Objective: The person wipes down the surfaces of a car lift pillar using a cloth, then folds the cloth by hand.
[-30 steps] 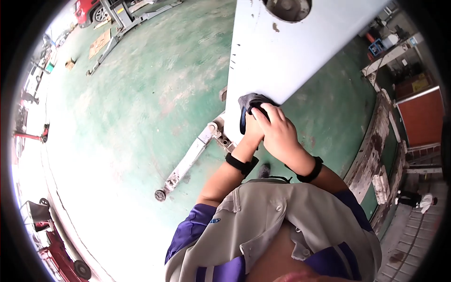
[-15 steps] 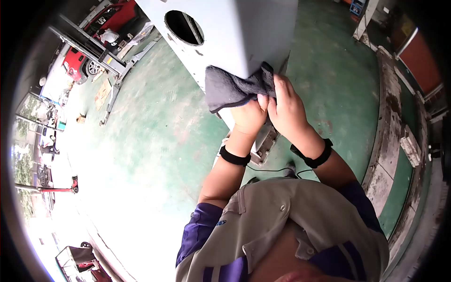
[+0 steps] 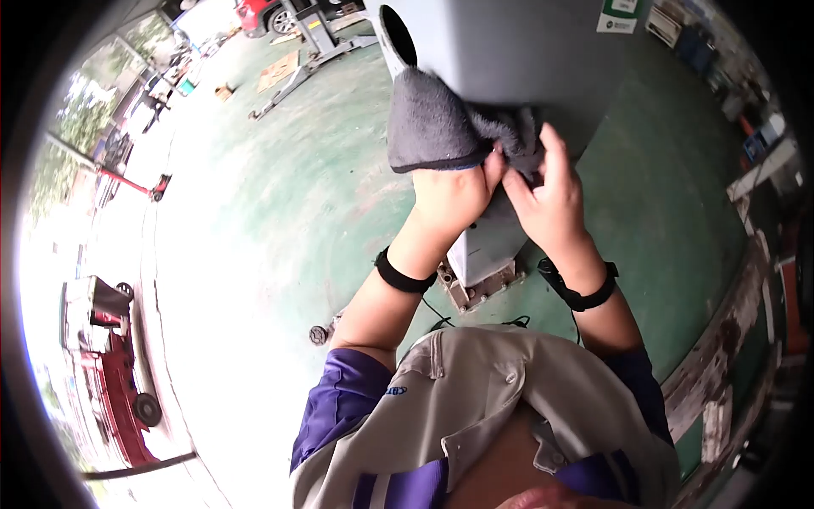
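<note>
A dark grey microfibre cloth (image 3: pixel 432 123) lies bunched against the lower edge of a large grey metal housing (image 3: pixel 526 55). My left hand (image 3: pixel 454 193) is under the cloth, which drapes over its fingers; the thumb presses at the bunched middle. On the cloth's right end, my right hand (image 3: pixel 549 193) pinches a fold between thumb and fingers. The fingertips of the left hand are hidden by the cloth. A round dark opening (image 3: pixel 398 36) shows in the housing's left side, just above the cloth. Both wrists wear black bands.
Below the housing stands a bolted metal base (image 3: pixel 479 288) on the green floor, with a black cable near it. A vehicle lift (image 3: pixel 318 51) and a red car (image 3: pixel 259 15) are at the far left. A red vehicle (image 3: pixel 114 382) stands at lower left.
My view has swung to the right around the housing, and a green-and-white label has come into sight. Both hands stay on the cloth, which now covers more of the left hand's fingers.
</note>
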Tool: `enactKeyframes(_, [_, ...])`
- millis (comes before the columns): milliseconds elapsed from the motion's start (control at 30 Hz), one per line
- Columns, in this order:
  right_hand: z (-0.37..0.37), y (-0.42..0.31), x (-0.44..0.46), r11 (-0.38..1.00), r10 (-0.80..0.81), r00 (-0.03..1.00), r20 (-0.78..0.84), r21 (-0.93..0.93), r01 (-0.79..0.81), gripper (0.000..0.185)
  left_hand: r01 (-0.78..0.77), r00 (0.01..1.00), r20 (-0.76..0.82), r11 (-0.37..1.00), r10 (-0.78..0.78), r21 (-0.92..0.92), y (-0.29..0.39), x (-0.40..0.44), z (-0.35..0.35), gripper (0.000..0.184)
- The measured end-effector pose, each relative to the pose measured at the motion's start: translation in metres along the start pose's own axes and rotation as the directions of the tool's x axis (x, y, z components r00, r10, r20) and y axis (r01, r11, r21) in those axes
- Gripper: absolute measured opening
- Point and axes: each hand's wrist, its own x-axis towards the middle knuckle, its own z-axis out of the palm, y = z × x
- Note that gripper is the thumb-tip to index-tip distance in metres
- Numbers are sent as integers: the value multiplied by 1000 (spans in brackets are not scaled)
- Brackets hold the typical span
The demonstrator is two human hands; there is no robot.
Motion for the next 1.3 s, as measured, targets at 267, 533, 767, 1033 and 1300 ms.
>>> enactKeyframes(267, [-15, 33, 22, 982, -190, 973, 131, 31, 188, 62, 168, 985, -71, 954, -156, 249, 22, -16, 38, 60])
enactKeyframes(533, [-14, 66, -3, 997, -73, 901, 427, 37, 63, 58, 352, 928, 0, 879, -372, 321, 36, -71, 61, 57])
enactKeyframes(767, [-45, 47, 48, 963, -249, 946, 207, 157, 219, 51, 420, 905, -134, 797, -404, 434, 65, 15, 52, 27])
enactKeyframes(1033, [-68, 92, 69, 952, -294, 944, 151, -44, 304, 49, 297, 948, 5, 888, -319, 351, 95, 49, 100, 40])
enactKeyframes(1300, [-92, 146, 74, 958, -285, 935, 211, 36, 284, 51, 214, 962, 103, 935, -251, 282, 114, 50, 147, 46])
